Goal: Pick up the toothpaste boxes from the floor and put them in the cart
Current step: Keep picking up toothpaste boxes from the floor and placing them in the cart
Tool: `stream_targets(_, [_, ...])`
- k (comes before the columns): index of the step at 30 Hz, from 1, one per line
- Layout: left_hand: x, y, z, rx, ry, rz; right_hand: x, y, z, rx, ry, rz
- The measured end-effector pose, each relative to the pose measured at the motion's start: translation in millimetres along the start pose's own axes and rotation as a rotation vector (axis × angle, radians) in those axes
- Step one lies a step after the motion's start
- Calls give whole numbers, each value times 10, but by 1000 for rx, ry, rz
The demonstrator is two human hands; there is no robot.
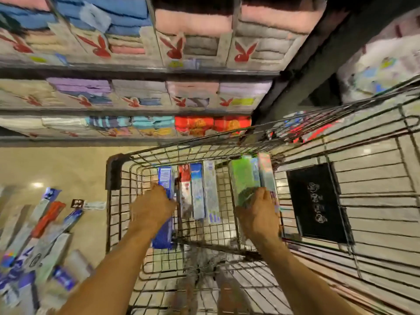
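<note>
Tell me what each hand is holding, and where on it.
Left hand grips a blue box around its middle. Right hand grips a green box, seemingly with a pale box beside it, toward their near end.

Several toothpaste boxes [197,189] lie side by side in the wire cart [118,171]; more boxes [45,237] lie scattered on the floor [68,169].

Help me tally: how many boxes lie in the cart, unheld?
3, side by side on the cart floor: red box, light-blue box, white box. More may hide under the left hand gripping a navy box or the right hand gripping green boxes.
</note>
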State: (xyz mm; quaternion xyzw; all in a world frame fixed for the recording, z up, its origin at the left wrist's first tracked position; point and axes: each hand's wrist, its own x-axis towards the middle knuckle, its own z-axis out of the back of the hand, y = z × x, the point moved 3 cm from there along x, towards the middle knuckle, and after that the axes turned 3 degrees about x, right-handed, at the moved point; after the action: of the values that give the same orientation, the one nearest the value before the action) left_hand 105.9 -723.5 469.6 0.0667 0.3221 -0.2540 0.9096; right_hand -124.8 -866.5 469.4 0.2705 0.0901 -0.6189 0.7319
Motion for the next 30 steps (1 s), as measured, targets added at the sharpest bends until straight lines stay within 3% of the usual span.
stream_targets(5, [522,87,-606,-27,6,37,572,-134,-618,-52,60,-66])
stream_targets(9, [696,70,-810,-111,-43,32,852,-156,-812,-7,7,-69])
stream_targets(23, [959,-102,-1029,-240,-13,16,1051,-101,-1098,-92,-36,-4])
stream_targets(30, [718,-106,-812,-195,-114,1,1018,-111,-1039,-209,3,120])
